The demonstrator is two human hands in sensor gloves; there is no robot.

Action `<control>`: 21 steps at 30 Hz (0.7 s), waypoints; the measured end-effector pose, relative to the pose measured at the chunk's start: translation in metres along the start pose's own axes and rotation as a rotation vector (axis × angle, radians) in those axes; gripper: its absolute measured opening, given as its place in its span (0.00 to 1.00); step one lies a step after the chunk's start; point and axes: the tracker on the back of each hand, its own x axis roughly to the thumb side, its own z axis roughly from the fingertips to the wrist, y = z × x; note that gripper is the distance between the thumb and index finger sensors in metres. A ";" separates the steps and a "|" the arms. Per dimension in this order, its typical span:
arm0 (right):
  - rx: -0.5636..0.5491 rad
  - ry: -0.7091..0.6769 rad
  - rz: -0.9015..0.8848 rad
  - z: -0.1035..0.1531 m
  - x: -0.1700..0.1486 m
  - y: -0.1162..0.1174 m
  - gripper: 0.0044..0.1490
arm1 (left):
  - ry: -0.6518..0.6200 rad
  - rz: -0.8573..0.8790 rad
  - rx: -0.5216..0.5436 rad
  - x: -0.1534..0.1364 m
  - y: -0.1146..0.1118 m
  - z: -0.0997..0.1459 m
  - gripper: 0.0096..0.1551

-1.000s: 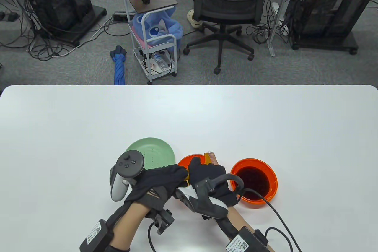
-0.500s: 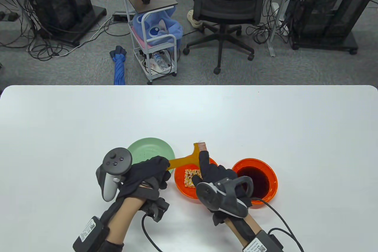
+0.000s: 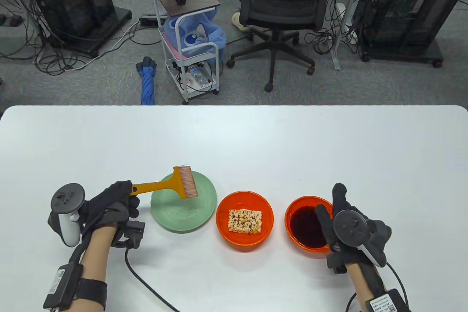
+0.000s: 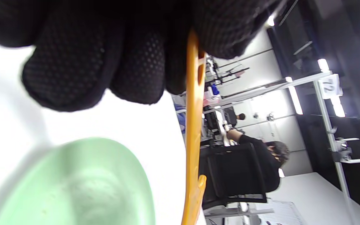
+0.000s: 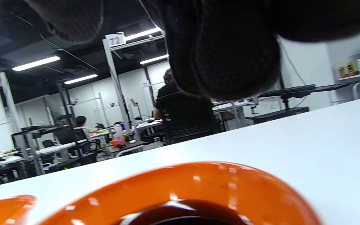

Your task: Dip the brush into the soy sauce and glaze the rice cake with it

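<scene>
My left hand point(image 3: 113, 204) grips the orange handle of a brush point(image 3: 172, 183); its bristle head hangs over the green plate point(image 3: 201, 213). The handle also shows in the left wrist view point(image 4: 194, 131), under my gloved fingers point(image 4: 130, 62), above the plate point(image 4: 73, 184). A rice cake point(image 3: 245, 221) lies in the middle orange bowl point(image 3: 223, 229). The orange bowl of dark soy sauce point(image 3: 306, 226) stands to its right; it fills the bottom of the right wrist view point(image 5: 198, 190). My right hand point(image 3: 342, 213) holds nothing and hovers at that bowl's right rim, one finger pointing away.
The plate and the two bowls stand in a row near the table's front edge. The white table point(image 3: 256, 136) stretches bare behind them. Beyond its far edge stand an office chair point(image 3: 283, 15) and a small cart point(image 3: 190, 34).
My left hand has swung left with the brush, from over the rice-cake bowl to over the green plate. My right hand has moved right from the rice-cake bowl to the soy sauce bowl.
</scene>
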 end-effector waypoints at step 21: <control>0.049 0.065 0.049 0.000 -0.015 0.016 0.47 | 0.272 -0.087 -0.066 -0.064 0.004 -0.019 0.32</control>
